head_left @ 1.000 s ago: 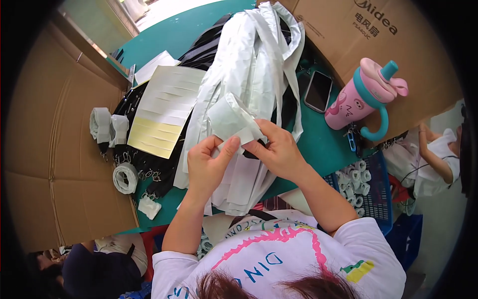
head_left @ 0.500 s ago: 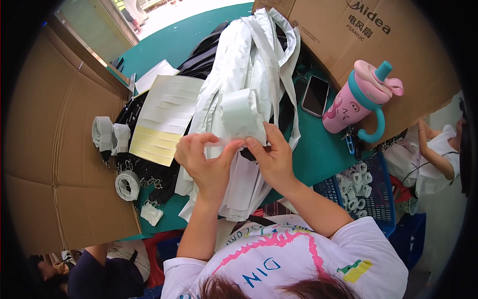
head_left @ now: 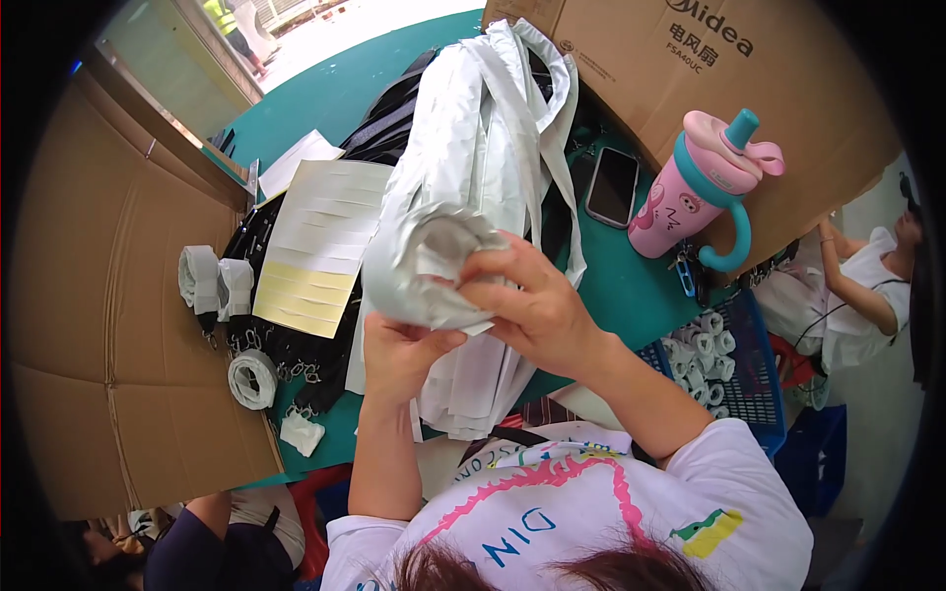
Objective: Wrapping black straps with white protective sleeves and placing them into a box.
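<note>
Between my two hands is a coiled white strip (head_left: 389, 266), its hollow end tilted up toward me. My left hand (head_left: 402, 357) grips the lower edge, thumb against the coil. My right hand (head_left: 532, 300) closes on its right side, with fingers at the opening. Beneath and beyond lies a thick bundle of long white strips (head_left: 463, 118), running away over the table. Just left of it rests a white and yellow sheet (head_left: 320, 241) with rows of slits.
Black straps with metal clips (head_left: 305, 369) and a white coil (head_left: 252, 379) lie left, beside a cardboard panel (head_left: 118, 295). At right are a phone (head_left: 613, 187), pink tumbler (head_left: 690, 192) and blue basket (head_left: 754, 364) of white rolls. Two people sit nearby.
The coil has turned so its hollow end faces up, and it has shifted left. My right hand has moved from pinching the strip's near edge to gripping the coil's side.
</note>
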Tool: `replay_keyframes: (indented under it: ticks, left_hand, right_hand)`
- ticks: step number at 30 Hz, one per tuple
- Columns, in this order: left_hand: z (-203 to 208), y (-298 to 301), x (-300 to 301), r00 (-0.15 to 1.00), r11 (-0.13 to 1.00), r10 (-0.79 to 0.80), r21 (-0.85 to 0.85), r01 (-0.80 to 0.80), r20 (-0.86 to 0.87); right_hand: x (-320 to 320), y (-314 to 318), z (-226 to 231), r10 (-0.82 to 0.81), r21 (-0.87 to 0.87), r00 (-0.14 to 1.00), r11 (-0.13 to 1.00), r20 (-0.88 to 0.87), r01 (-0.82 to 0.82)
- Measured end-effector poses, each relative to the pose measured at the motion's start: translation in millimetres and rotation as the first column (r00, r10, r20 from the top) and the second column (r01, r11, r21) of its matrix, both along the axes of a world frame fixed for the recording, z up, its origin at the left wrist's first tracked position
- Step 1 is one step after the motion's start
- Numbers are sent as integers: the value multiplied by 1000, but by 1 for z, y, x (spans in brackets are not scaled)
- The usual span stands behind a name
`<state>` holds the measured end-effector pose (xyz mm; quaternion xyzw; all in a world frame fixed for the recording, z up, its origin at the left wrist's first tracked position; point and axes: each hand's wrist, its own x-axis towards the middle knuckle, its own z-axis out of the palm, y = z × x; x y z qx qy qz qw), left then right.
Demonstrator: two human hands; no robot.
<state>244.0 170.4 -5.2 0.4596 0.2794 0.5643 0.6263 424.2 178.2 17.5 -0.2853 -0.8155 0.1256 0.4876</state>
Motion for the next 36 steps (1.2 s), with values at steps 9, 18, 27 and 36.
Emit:
replay_keyframes:
  ticks: [9,18,27,36]
  left_hand:
    - [4,1,-2,983,996,-10,93,-8,182]
    - [-5,4,-30,996,977,-84,200,80,9]
    - [-3,9,-22,942,994,-111,31,107,318]
    - [3,-13,-28,972,946,236,-225,-235,-23]
  right_hand:
    - [-14,-1,23,237,-77,963,966,-127,-248]
    - [-27,-2,26,198,-249,965,939,-174,-237]
    - [-36,16,10,117,-86,986,988,-118,-127]
    - [-31,26,14,-268,337,936,924,228,182]
